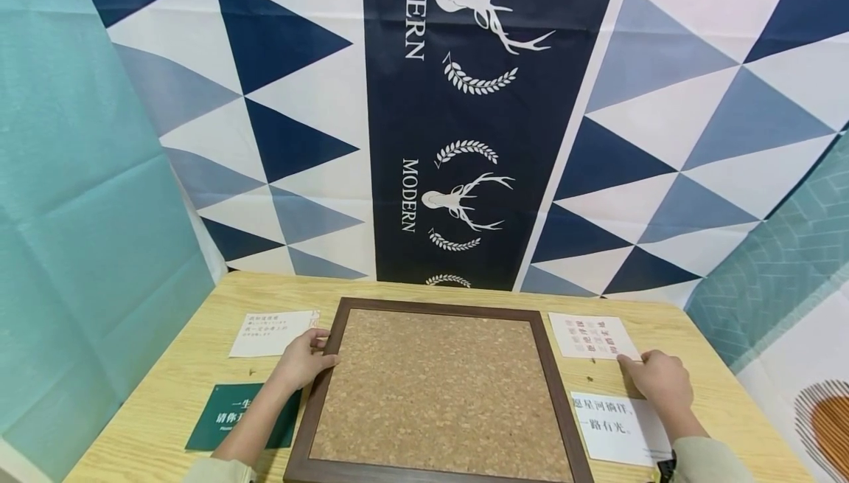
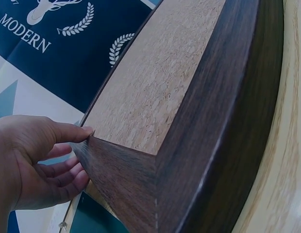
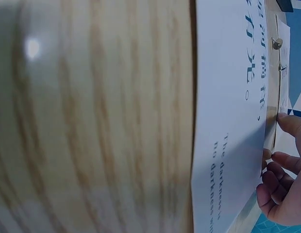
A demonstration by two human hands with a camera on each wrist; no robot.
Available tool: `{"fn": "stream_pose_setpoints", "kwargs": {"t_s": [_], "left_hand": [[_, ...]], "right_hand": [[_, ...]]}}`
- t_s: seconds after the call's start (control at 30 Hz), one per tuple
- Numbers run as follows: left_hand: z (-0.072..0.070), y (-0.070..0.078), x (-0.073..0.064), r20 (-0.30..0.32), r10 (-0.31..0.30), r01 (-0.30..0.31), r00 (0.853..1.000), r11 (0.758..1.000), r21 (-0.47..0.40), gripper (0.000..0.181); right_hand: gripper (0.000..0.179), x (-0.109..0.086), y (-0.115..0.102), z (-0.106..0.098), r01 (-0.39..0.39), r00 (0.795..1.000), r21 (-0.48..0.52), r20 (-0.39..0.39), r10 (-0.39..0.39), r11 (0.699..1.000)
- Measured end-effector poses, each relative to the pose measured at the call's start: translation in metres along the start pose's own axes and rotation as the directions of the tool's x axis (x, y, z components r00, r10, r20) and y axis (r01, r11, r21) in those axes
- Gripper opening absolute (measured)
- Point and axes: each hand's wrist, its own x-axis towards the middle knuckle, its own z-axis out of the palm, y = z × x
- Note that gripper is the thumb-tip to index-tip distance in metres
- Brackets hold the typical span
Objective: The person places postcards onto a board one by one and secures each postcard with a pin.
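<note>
A cork board (image 1: 438, 394) in a dark brown wooden frame lies in the middle of the table. My left hand (image 1: 300, 365) grips the frame's left side, its thumb on top and the other fingers at the outer edge. Over on the right, my right hand (image 1: 663, 386) pinches the near right corner of a white card with reddish writing (image 1: 584, 332) between thumb and forefinger. Just below that hand lies a white card with dark writing (image 1: 613, 431), also large in the right wrist view. Small metal thumbtacks (image 3: 277, 44) sit between these two cards.
Left of the board are a white card with faint writing (image 1: 265, 343) and, nearer, a dark green card (image 1: 219, 405) partly covered by my forearm. Another tack (image 1: 252, 372) lies between them. A patterned cloth (image 1: 298, 99) hangs behind the wooden table (image 1: 152, 394).
</note>
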Motion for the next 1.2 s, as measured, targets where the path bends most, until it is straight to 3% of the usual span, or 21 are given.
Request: {"fn": "stream_pose_setpoints", "kwargs": {"t_s": [0.53, 0.87, 1.03, 1.2], "left_hand": [[-0.0008, 0.0028, 0.0007, -0.005, -0.013, 0.013, 1.0, 1.0, 0.013, 0.053], [-0.0002, 0.0032, -0.0001, 0.0, -0.016, 0.016, 1.0, 1.0, -0.005, 0.053], [0.0005, 0.0021, 0.0005, 0.002, -0.009, 0.009, 1.0, 1.0, -0.01, 0.053], [0.0007, 0.0008, 0.0011, 0.001, -0.013, 0.013, 1.0, 1.0, -0.005, 0.053]], "right_hand": [[0.069, 0.0004, -0.0013, -0.0011, -0.015, 0.999, -0.013, -0.032, 0.014, 1.0], [0.071, 0.0031, 0.0002, 0.0007, -0.071, 0.997, 0.1, -0.036, 0.075, 0.992], [0.07, 0.0008, -0.0018, -0.0006, -0.095, 0.993, 0.273, -0.037, 0.109, 0.957], [0.069, 0.0007, -0.0021, -0.0041, -0.125, 0.988, 0.453, -0.022, 0.151, 0.883]]}}
